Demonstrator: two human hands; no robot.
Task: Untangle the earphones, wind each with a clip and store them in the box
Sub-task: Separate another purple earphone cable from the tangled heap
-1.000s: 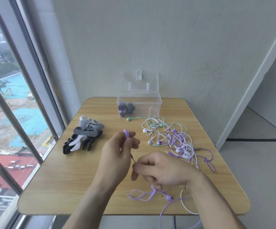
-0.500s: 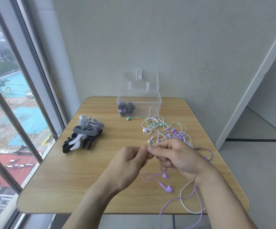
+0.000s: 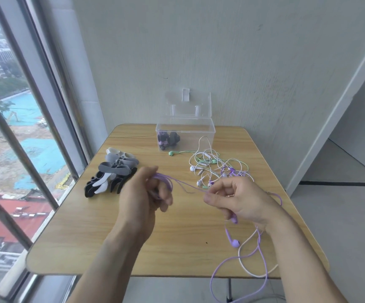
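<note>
Nearest us, loops of the thin purple earphone cable (image 3: 262, 256) and a white cable (image 3: 246, 267) hang past the front edge of the light wooden counter (image 3: 89, 237). One purple earbud (image 3: 234, 242) lies on the counter just below the right hand.

We record the right hand (image 3: 240, 200) with fingers curled, pinching the purple cable between thumb and forefinger; a second earbud shows under its palm. The cable runs taut leftward to the left hand (image 3: 144, 193), whose fingers are curled with several turns of the cable wound around them.

Beyond the left hand lies a pile of grey, black and white soft winding clips (image 3: 111, 173). Beyond the right hand we note a tangle of white, green and purple earphones (image 3: 216, 167) on the counter.

Farthest back, against the wall, stands the clear plastic storage box (image 3: 186, 136), lid raised, with one dark clipped bundle (image 3: 168, 139) inside at its left end.
</note>
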